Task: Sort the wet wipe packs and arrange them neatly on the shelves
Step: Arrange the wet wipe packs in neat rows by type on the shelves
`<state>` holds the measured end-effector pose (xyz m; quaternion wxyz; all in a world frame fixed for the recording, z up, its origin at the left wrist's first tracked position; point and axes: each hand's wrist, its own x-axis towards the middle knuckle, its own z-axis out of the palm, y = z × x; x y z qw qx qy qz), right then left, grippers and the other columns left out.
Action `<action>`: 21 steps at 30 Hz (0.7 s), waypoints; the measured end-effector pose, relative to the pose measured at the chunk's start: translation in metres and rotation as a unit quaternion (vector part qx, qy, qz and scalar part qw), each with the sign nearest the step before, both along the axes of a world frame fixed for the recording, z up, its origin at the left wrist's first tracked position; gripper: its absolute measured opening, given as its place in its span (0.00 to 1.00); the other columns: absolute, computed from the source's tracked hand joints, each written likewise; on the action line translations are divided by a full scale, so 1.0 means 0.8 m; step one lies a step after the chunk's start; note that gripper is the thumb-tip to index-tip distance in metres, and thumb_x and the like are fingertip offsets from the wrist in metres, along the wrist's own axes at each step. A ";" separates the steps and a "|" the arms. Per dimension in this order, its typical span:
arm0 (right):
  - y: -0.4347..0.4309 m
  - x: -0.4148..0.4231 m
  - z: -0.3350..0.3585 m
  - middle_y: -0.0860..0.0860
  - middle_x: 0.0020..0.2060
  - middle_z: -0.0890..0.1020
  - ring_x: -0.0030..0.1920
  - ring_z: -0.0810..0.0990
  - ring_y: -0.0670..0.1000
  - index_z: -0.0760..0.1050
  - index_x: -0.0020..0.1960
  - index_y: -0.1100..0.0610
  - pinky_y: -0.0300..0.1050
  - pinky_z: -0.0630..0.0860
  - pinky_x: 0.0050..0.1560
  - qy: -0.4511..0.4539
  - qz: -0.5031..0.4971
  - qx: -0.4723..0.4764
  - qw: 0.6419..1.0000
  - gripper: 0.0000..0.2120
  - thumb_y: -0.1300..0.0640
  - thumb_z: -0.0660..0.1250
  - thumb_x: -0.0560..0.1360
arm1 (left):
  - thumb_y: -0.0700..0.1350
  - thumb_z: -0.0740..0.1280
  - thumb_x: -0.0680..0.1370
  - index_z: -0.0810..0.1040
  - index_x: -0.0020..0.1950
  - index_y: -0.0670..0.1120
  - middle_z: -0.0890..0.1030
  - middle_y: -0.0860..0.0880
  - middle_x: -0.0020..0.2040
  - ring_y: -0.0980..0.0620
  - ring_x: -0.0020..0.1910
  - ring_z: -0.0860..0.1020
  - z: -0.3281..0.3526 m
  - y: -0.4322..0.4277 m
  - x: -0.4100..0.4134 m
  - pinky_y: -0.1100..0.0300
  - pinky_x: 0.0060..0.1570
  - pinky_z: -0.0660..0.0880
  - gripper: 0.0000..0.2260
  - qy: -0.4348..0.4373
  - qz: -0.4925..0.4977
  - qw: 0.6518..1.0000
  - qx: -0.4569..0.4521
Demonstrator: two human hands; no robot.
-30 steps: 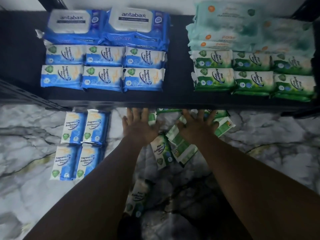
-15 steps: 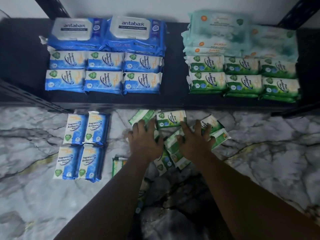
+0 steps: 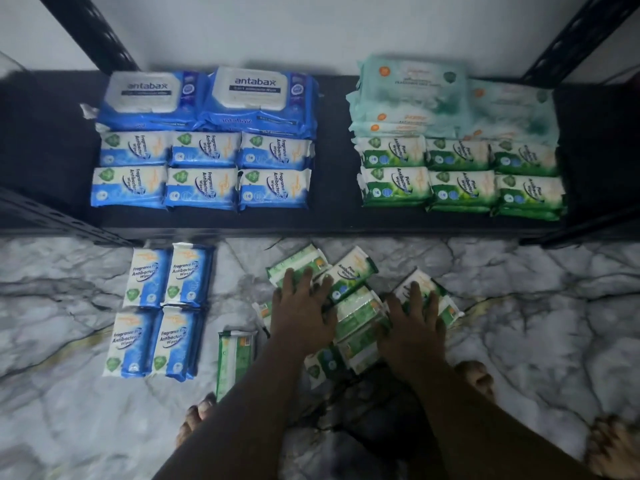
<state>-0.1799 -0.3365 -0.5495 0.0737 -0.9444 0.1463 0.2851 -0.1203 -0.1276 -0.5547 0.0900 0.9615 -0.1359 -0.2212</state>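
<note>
A loose heap of green pine wipe packs (image 3: 353,275) lies on the marble floor in front of the shelf. My left hand (image 3: 303,315) rests flat on the heap's left side with fingers spread. My right hand (image 3: 414,318) presses flat on its right side. One green pack (image 3: 235,358) lies apart to the left. Four blue fragrance-free packs (image 3: 162,311) sit in a neat square on the floor. On the black shelf (image 3: 332,216), blue packs (image 3: 202,171) fill the left and green packs (image 3: 460,176) the right.
Large blue Antabax packs (image 3: 207,98) and pale teal packs (image 3: 446,95) stand at the shelf's back. Black shelf posts (image 3: 90,32) rise at both rear corners. My bare feet (image 3: 195,422) are on the marble floor (image 3: 554,306) near the heap.
Both hands have drawn back from under the shelf edge toward me, dragging the green packs out onto the open floor. The view has tilted up, showing more wall.
</note>
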 end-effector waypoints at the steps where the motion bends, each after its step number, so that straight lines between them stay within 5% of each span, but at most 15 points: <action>1: -0.003 -0.014 0.002 0.53 0.81 0.39 0.79 0.36 0.66 0.50 0.80 0.42 0.66 0.54 0.75 0.002 -0.001 -0.007 1.000 0.34 0.35 0.55 0.77 | 0.64 0.52 0.77 0.62 0.78 0.57 0.59 0.46 0.81 0.35 0.79 0.51 0.000 -0.002 -0.008 0.38 0.71 0.64 0.30 0.010 -0.017 1.000 -0.001; 5: -0.018 -0.052 0.013 0.53 0.81 0.37 0.79 0.35 0.66 0.47 0.81 0.43 0.65 0.55 0.76 0.046 0.005 -0.008 0.999 0.35 0.35 0.54 0.79 | 0.63 0.48 0.77 0.68 0.76 0.57 0.62 0.48 0.80 0.37 0.79 0.54 0.007 -0.010 -0.040 0.39 0.72 0.62 0.30 0.037 -0.036 0.998 -0.037; 8: -0.028 -0.060 0.031 0.53 0.80 0.35 0.78 0.33 0.65 0.46 0.81 0.44 0.66 0.55 0.75 0.085 0.014 0.000 0.996 0.35 0.39 0.58 0.80 | 0.58 0.51 0.77 0.78 0.69 0.50 0.76 0.44 0.71 0.40 0.72 0.69 0.006 -0.005 -0.050 0.43 0.73 0.64 0.27 0.060 -0.070 0.990 -0.103; 11: -0.031 -0.060 0.045 0.52 0.80 0.34 0.78 0.32 0.65 0.45 0.81 0.43 0.70 0.53 0.74 0.133 0.015 -0.002 0.991 0.36 0.40 0.59 0.80 | 0.51 0.56 0.76 0.81 0.66 0.49 0.81 0.46 0.64 0.44 0.63 0.77 0.027 0.009 -0.050 0.53 0.65 0.73 0.24 0.107 0.018 0.980 -0.167; 15: -0.007 -0.047 0.052 0.55 0.80 0.51 0.79 0.46 0.65 0.55 0.78 0.44 0.68 0.59 0.72 0.085 -0.076 -0.011 0.993 0.35 0.39 0.61 0.74 | 0.47 0.57 0.74 0.80 0.65 0.48 0.80 0.46 0.62 0.42 0.61 0.77 0.041 0.019 -0.045 0.53 0.57 0.78 0.22 0.037 0.095 0.984 -0.144; 18: 0.015 -0.023 0.050 0.55 0.73 0.60 0.73 0.59 0.63 0.56 0.76 0.45 0.62 0.66 0.66 0.025 -0.109 -0.021 0.994 0.34 0.44 0.64 0.73 | 0.45 0.62 0.76 0.76 0.70 0.46 0.77 0.45 0.66 0.43 0.64 0.73 0.032 0.016 -0.034 0.53 0.62 0.74 0.21 0.000 0.107 0.987 -0.123; 21: 0.028 0.000 0.036 0.55 0.75 0.60 0.72 0.61 0.64 0.51 0.78 0.46 0.64 0.65 0.67 0.008 -0.118 0.031 0.992 0.36 0.42 0.64 0.76 | 0.49 0.65 0.78 0.66 0.77 0.47 0.70 0.46 0.73 0.45 0.70 0.68 0.018 0.010 -0.025 0.52 0.68 0.69 0.27 0.028 0.075 0.993 -0.087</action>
